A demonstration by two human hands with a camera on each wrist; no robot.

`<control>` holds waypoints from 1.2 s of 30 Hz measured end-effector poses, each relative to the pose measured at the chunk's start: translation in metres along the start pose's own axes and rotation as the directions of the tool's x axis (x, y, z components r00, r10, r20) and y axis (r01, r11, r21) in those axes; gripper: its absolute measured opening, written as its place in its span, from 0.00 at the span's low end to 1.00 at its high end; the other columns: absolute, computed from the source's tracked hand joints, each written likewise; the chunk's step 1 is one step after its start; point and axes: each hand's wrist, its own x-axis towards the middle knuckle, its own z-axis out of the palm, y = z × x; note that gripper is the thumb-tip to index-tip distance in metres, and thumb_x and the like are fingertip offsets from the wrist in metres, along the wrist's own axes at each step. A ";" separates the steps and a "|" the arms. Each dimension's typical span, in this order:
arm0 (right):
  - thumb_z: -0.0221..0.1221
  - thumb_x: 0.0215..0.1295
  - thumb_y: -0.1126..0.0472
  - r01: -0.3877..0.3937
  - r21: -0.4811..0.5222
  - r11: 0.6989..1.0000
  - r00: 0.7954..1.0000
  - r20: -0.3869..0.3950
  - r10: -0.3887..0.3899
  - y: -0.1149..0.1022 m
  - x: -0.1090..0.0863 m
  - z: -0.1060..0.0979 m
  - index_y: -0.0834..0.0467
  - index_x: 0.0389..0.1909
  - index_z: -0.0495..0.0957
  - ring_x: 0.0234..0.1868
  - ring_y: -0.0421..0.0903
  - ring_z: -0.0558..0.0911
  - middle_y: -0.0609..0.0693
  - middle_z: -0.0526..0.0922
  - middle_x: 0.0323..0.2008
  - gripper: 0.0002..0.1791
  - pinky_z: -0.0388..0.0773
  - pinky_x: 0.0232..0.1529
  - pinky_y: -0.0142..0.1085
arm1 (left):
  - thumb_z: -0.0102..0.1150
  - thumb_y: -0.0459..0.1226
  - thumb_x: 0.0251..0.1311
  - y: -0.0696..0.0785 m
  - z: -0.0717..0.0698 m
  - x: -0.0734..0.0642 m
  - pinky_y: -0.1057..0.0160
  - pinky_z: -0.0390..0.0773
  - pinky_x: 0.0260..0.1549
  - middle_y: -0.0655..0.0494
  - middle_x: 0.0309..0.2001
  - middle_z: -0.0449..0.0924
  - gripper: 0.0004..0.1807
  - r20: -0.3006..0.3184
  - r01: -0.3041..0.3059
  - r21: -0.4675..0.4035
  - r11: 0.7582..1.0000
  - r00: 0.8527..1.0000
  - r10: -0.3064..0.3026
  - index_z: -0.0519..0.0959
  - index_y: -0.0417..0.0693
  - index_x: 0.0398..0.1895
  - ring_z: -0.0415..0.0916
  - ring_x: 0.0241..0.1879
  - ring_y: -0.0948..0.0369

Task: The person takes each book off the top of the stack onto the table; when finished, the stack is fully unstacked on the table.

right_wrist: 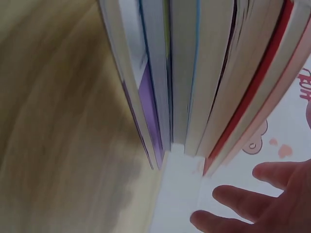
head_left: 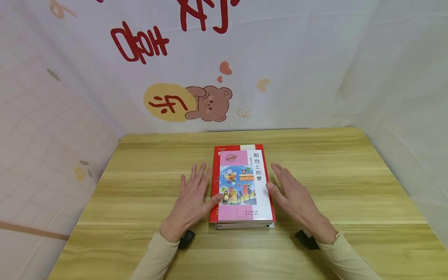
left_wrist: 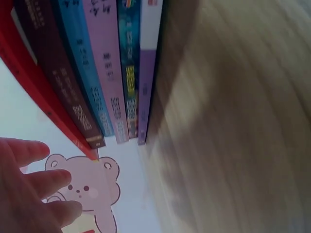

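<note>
A stack of several books lies flat on the table. On top is a pink-and-white book (head_left: 238, 212) with a city-and-balloons picture, over a larger red book (head_left: 214, 186). My left hand (head_left: 190, 200) is beside the stack's left side, fingers extended, thumb tip at the top cover's left edge; touching or hovering, I cannot tell. To the right, my right hand (head_left: 299, 200) has straight fingers, its thumb near the top book's right edge. Coloured spines, including a dark brown spine (left_wrist: 58, 73), face the left wrist camera. Page edges (right_wrist: 214, 77) face the right one.
The wood-grain table (head_left: 147, 163) extends around the stack. Behind it hangs a white cloth backdrop (head_left: 297, 77) with a printed bear and red characters. More pale cloth stands at both sides. Each wrist has a black strap device (head_left: 186, 239) below it.
</note>
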 end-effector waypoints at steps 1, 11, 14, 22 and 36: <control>0.48 0.80 0.40 0.000 0.018 1.000 1.000 0.001 0.000 -0.001 0.000 0.001 0.53 0.83 0.51 0.78 0.65 0.59 0.58 0.59 0.80 0.40 0.60 0.71 0.66 | 0.48 0.69 0.66 0.001 0.001 0.000 0.26 0.41 0.72 0.47 0.84 0.45 0.52 0.005 -0.003 -0.002 1.000 1.000 0.003 0.54 0.46 0.83 0.38 0.82 0.42; 0.52 0.77 0.38 -0.032 0.120 0.992 0.999 0.026 0.029 -0.010 -0.001 0.017 0.48 0.83 0.56 0.75 0.60 0.67 0.57 0.66 0.76 0.39 0.68 0.67 0.64 | 0.46 0.69 0.66 0.009 0.009 -0.003 0.27 0.42 0.72 0.47 0.83 0.47 0.50 0.050 0.001 -0.050 0.999 0.999 0.001 0.58 0.49 0.82 0.37 0.82 0.42; 0.54 0.76 0.37 -0.044 0.123 0.991 0.999 0.033 0.040 -0.011 0.000 0.018 0.49 0.82 0.56 0.72 0.61 0.69 0.58 0.67 0.75 0.41 0.70 0.65 0.65 | 0.45 0.69 0.67 0.009 0.011 -0.003 0.28 0.41 0.73 0.48 0.84 0.46 0.49 0.056 0.005 -0.077 0.997 0.998 -0.001 0.58 0.50 0.82 0.36 0.82 0.44; 0.61 0.71 0.38 -0.080 0.245 0.966 0.995 0.081 0.061 -0.010 0.005 0.017 0.50 0.82 0.57 0.57 0.55 0.83 0.58 0.71 0.72 0.45 0.83 0.56 0.51 | 0.45 0.67 0.69 0.007 0.012 -0.002 0.30 0.46 0.74 0.51 0.84 0.43 0.47 0.071 -0.019 -0.125 0.992 0.997 0.028 0.58 0.48 0.82 0.37 0.82 0.44; 0.62 0.75 0.49 -0.161 0.506 0.848 0.982 0.169 0.086 0.007 0.000 0.007 0.44 0.83 0.53 0.52 0.54 0.86 0.65 0.71 0.68 0.42 0.86 0.40 0.37 | 0.49 0.62 0.73 0.002 0.013 0.005 0.33 0.57 0.72 0.46 0.83 0.48 0.43 0.107 0.024 -0.175 0.984 0.994 -0.005 0.60 0.46 0.81 0.46 0.81 0.43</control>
